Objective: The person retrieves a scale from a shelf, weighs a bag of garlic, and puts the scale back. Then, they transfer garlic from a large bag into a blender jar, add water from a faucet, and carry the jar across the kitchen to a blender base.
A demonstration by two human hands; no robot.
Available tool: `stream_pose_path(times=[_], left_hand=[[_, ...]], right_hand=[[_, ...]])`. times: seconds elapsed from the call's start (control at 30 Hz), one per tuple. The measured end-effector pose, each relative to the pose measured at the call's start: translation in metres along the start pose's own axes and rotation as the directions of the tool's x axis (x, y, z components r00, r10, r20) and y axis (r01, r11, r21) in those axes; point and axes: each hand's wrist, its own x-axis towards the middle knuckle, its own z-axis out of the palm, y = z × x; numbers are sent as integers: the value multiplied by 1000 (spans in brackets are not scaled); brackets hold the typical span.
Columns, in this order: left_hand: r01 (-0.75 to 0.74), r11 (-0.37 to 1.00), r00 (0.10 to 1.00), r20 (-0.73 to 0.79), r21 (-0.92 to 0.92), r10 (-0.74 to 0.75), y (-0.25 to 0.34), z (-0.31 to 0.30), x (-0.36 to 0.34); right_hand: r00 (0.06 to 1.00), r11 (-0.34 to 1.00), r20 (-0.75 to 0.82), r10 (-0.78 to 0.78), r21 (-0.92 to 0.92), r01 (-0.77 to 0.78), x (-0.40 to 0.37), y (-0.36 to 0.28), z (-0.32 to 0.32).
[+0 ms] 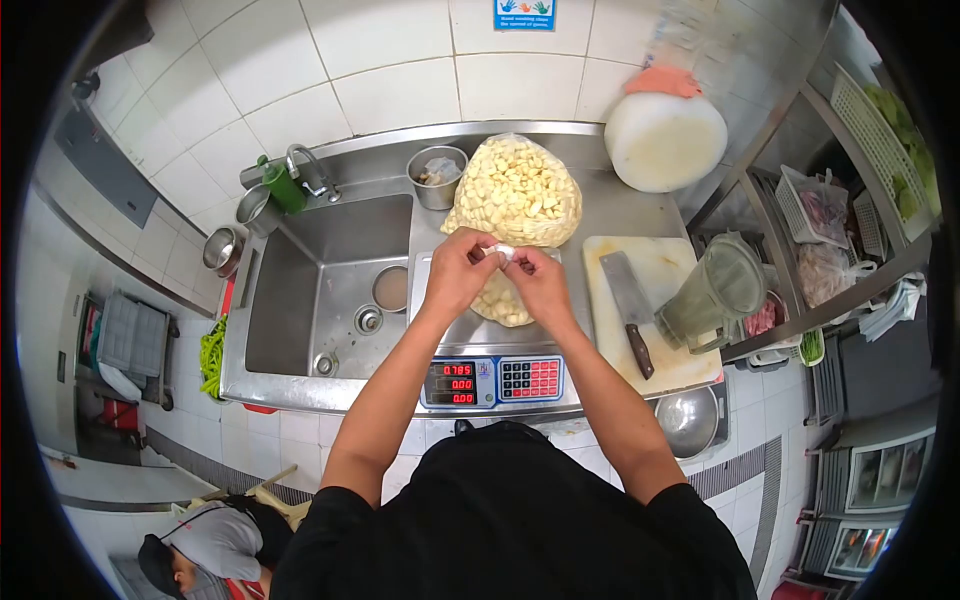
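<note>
My left hand and my right hand meet over a digital scale, fingers closed on the gathered white neck of a clear plastic bag. This small bag rests on the scale pan and holds pale yellow pieces that look like peeled garlic cloves. Red digits on the scale's display read 0.785 in the top row and 0.00 below. Just behind my hands stands a large clear bag full of the same pale pieces.
Right of the scale, a cleaver lies on a cutting board beside a cloudy plastic jug. A metal pot stands behind. On the left is a steel sink. Another person is at lower left.
</note>
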Motion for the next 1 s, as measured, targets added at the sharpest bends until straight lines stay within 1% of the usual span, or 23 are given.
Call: stream_pose_path(times=[0.03,0.1,0.2,0.27,0.33,0.37,0.4,0.43,0.5,0.53,0.57,0.6,0.63,0.67,0.7,0.73,0.8,0.83,0.87,0.9,0.93,0.97,1.0], left_hand=[[-3,1000,1000,5,-1,3,-1,1,1],[2,995,1000,-11,-96,-3,-7,3,2],[-39,993,999,26,-111,42,-14,4,6],[-23,996,998,58,-91,28,-13,3,5],[-6,997,995,94,-73,12,-15,5,6],[215,936,963,220,-279,-155,-19,7,8],[432,789,886,371,-437,-280,-23,9,9],[431,789,886,369,-438,-280,-28,9,8],[588,621,809,379,-519,-449,-24,6,8],[590,620,808,380,-517,-450,-23,7,8],[594,626,804,343,-505,-486,-13,5,9],[597,631,800,304,-495,-518,-5,3,11],[595,630,801,300,-499,-519,-4,1,13],[563,677,826,303,-475,-475,-3,0,13],[529,721,848,309,-448,-430,-3,-1,13],[530,720,847,310,-448,-432,-8,-1,15],[467,786,883,266,-405,-388,-19,2,21],[464,787,884,266,-407,-384,-24,5,21],[288,937,955,137,-199,-264,-23,6,20],[107,993,993,38,46,-109,-23,5,19],[108,993,994,30,44,-109,-24,3,19],[156,987,987,35,38,-158,-19,0,19],[204,978,978,42,32,-206,-17,-2,19]], right_hand=[[1000,1000,-7,-13,20,13,0,4,0],[1000,1000,4,8,12,-8,1,5,-1],[999,1000,25,26,10,-27,3,8,-3],[999,1000,33,21,19,-21,5,8,-2],[1000,999,19,-10,-48,11,6,7,-3],[1000,999,19,-11,-48,11,6,7,-3],[999,1000,38,-15,-26,16,6,8,-3],[998,1000,57,-19,-3,20,6,8,-2],[998,998,46,-49,-23,50,4,-2,-1],[997,996,37,-74,-44,75,1,-7,-1],[997,996,37,-72,-42,74,-3,-12,-1],[982,977,-1,-191,-92,190,-7,-16,-1],[950,942,-30,-310,-147,303,-8,-21,-2],[951,942,-24,-310,-148,303,-8,-24,-3],[950,932,6,-312,-195,307,-7,-28,-4],[949,919,33,-313,-241,312,-7,-29,-5],[946,917,33,-322,-237,320,-4,-27,-7],[942,914,38,-333,-231,332,-2,-26,-8],[941,912,41,-337,-232,337,-2,-25,-9],[959,937,34,-282,-206,283,-5,-23,-10],[974,957,28,-226,-179,227,-5,-20,-11],[973,956,35,-229,-179,232,-4,-13,-12],[993,993,5,-116,-33,117,-2,-7,-14]])
